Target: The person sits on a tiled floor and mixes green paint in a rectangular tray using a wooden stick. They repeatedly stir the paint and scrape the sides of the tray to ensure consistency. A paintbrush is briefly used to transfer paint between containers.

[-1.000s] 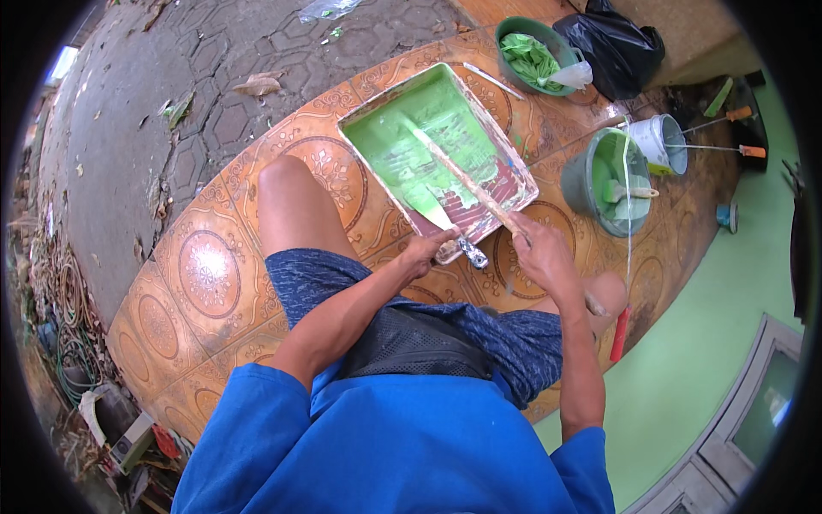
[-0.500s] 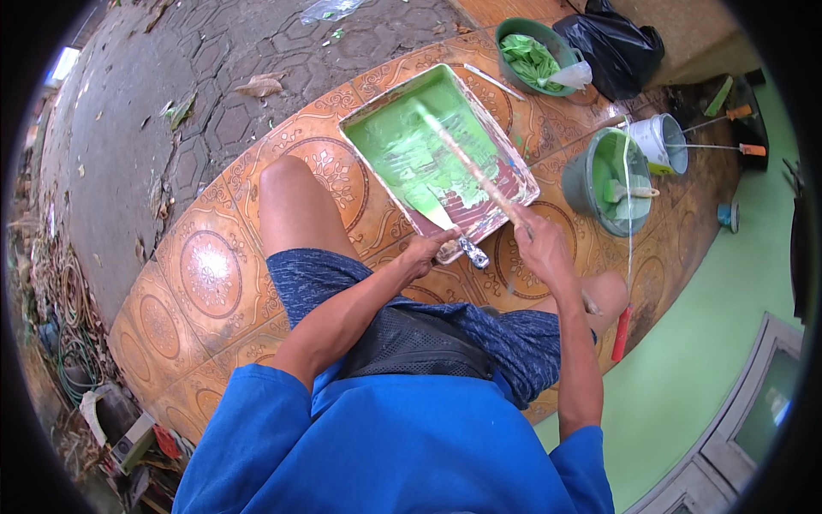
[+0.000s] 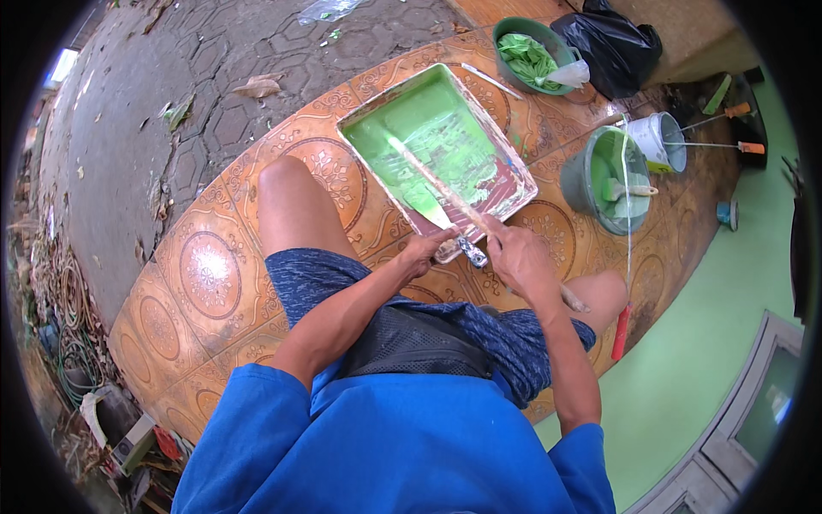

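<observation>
Stick (image 3: 428,180) lies across paint tray (image 3: 505,158) on the tiled floor (image 3: 210,274), long axis far-left to near-right, far tip in green paint | near end hidden in closed right hand (image 3: 522,261) | left hand (image 3: 428,250) grips tray's near edge; fingers partly hidden.

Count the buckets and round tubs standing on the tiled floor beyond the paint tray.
3: a green tub at top, a white bucket at right, a grey-green bucket beside it. Others may be hidden.
</observation>
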`<action>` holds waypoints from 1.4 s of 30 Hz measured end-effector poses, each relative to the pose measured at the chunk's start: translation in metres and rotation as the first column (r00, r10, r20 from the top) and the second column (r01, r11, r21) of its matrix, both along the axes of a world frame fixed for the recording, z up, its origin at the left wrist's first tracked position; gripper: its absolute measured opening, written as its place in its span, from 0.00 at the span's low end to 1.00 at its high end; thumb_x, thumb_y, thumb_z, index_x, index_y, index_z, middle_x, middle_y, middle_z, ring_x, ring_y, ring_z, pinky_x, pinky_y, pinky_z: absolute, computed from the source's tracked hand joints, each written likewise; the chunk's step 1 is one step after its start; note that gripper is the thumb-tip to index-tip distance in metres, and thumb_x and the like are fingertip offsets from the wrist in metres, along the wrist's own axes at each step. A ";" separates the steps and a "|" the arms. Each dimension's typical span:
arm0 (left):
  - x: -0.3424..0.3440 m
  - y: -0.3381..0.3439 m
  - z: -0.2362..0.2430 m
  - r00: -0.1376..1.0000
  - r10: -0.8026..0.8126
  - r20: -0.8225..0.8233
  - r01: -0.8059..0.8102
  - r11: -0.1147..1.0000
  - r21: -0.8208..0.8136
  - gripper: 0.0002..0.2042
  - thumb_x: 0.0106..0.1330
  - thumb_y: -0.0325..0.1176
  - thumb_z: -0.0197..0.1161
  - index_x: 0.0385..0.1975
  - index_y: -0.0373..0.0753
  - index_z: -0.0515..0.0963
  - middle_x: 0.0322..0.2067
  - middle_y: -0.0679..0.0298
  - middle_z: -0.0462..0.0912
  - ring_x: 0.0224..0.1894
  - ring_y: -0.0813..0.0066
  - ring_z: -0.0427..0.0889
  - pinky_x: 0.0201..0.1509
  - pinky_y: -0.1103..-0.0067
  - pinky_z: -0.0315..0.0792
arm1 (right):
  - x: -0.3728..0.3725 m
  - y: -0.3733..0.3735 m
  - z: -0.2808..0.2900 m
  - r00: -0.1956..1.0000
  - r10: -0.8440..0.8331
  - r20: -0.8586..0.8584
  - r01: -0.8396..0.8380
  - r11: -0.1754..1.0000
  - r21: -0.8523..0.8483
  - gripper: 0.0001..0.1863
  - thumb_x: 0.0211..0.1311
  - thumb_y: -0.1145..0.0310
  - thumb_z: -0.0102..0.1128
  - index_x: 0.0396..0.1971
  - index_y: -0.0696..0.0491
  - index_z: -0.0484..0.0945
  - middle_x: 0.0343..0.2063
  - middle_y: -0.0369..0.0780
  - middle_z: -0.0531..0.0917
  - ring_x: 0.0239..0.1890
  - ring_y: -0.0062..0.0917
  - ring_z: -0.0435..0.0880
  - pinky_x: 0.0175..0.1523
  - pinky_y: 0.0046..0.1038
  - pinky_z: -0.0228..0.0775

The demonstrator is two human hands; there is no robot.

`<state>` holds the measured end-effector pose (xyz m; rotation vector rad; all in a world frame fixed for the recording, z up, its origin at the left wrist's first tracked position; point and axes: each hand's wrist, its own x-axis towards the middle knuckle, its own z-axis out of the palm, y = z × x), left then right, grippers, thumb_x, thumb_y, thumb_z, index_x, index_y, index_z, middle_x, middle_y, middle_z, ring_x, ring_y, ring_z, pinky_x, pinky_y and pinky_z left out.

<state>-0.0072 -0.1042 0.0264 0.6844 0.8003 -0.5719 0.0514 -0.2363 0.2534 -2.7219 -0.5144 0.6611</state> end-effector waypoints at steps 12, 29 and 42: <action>0.000 0.001 -0.002 1.000 -0.006 -0.027 0.005 1.000 -0.022 0.25 0.54 0.36 0.74 0.42 0.22 0.73 0.38 0.54 0.81 0.34 0.70 0.82 0.33 0.80 0.78 | -0.007 0.008 -0.004 0.994 0.105 0.024 -0.104 0.993 -0.060 0.20 0.61 0.67 0.50 0.54 0.50 0.74 0.24 0.50 0.79 0.30 0.46 0.80 0.39 0.44 0.72; 0.003 0.000 0.004 0.998 -0.046 -0.048 0.046 0.999 -0.009 0.22 0.55 0.35 0.72 0.43 0.25 0.75 0.41 0.54 0.81 0.37 0.69 0.82 0.37 0.79 0.78 | 0.017 -0.006 0.021 0.994 0.057 0.096 -0.038 0.982 -0.188 0.19 0.60 0.66 0.49 0.50 0.52 0.77 0.24 0.53 0.80 0.28 0.49 0.80 0.39 0.45 0.72; 0.005 0.006 0.012 0.998 -0.028 -0.062 0.029 0.999 0.016 0.16 0.59 0.30 0.68 0.45 0.30 0.75 0.42 0.58 0.81 0.39 0.71 0.83 0.40 0.79 0.81 | 0.026 -0.020 0.027 0.995 -0.019 0.103 0.039 0.980 -0.193 0.19 0.61 0.68 0.48 0.51 0.53 0.76 0.27 0.56 0.80 0.34 0.49 0.81 0.42 0.47 0.71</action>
